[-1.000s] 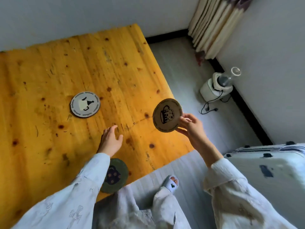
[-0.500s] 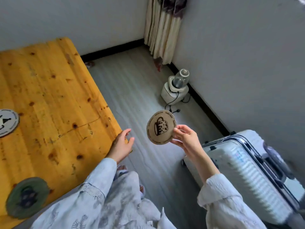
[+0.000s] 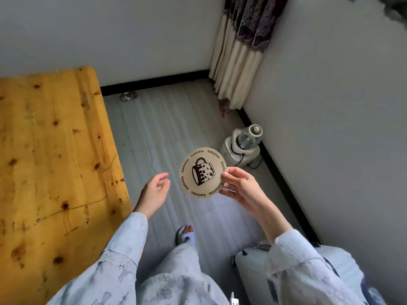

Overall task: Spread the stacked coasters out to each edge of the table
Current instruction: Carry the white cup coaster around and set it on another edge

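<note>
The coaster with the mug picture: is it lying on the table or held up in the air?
Held up. The right hand pinches the coaster by its edge, over the floor, clear of the table.

Plain grey-white walls [image 3: 330, 106] meet in a corner at the upper right of the frame, where a curtain [image 3: 242, 51] hangs, dark and patterned above, cream below. A black skirting board [image 3: 154, 83] runs along the foot of the walls. The floor [image 3: 165, 133] is pale grey planks. A knotty yellow wooden table [image 3: 55, 161] fills the left side. A white suitcase [image 3: 253, 274] lies at lower right. The light is soft and even.
</note>
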Motion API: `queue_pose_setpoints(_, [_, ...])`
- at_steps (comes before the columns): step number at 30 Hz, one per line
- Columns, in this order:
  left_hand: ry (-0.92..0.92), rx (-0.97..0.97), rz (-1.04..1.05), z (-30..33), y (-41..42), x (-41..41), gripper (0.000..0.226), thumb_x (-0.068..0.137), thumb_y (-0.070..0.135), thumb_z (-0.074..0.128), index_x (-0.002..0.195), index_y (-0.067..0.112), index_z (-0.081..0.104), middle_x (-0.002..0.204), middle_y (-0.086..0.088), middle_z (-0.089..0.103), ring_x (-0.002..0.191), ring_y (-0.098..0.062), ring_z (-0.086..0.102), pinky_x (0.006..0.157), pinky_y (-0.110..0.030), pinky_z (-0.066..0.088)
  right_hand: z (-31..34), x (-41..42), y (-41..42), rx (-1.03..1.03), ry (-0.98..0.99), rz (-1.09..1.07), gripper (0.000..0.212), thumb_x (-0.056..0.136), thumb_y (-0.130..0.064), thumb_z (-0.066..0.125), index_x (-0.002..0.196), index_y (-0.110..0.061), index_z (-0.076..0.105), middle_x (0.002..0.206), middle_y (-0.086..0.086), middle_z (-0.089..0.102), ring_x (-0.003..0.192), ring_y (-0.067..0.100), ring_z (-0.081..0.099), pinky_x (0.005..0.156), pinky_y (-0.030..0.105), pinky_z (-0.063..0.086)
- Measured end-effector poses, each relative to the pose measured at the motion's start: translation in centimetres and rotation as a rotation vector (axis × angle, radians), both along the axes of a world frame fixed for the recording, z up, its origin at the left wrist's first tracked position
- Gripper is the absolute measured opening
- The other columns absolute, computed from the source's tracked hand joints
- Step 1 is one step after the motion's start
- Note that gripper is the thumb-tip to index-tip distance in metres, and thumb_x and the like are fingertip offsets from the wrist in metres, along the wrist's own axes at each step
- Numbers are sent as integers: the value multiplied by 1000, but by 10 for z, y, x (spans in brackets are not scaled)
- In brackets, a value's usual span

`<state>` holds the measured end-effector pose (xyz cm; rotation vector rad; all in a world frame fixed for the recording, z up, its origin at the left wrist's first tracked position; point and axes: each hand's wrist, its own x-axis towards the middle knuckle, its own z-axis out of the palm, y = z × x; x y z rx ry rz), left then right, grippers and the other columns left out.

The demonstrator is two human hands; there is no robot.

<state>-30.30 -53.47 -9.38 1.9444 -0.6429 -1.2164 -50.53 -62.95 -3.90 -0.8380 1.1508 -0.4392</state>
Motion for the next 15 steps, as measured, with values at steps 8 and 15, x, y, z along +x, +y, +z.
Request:
queue_pose_setpoints(8, [187,-73,240,21,-59,10,33,97,20,37,127,11,48,114,-9,60,96,-21,59,84,-34,48,-2,36,-89,49,-37,207,21,90,-8,54,73,-17,60,51,-9,63,51,4,61,58,22,57])
queue_pose_setpoints(15, [432,-177,583,23,-69,33,39,90,14,53,127,15,42,108,-9,57,90,-21,61,81,-37,53,-16,118,-136,137,-68,448,26,91,-5,52,68,-17,56,55,-4,64,56,7,65,65,27,58])
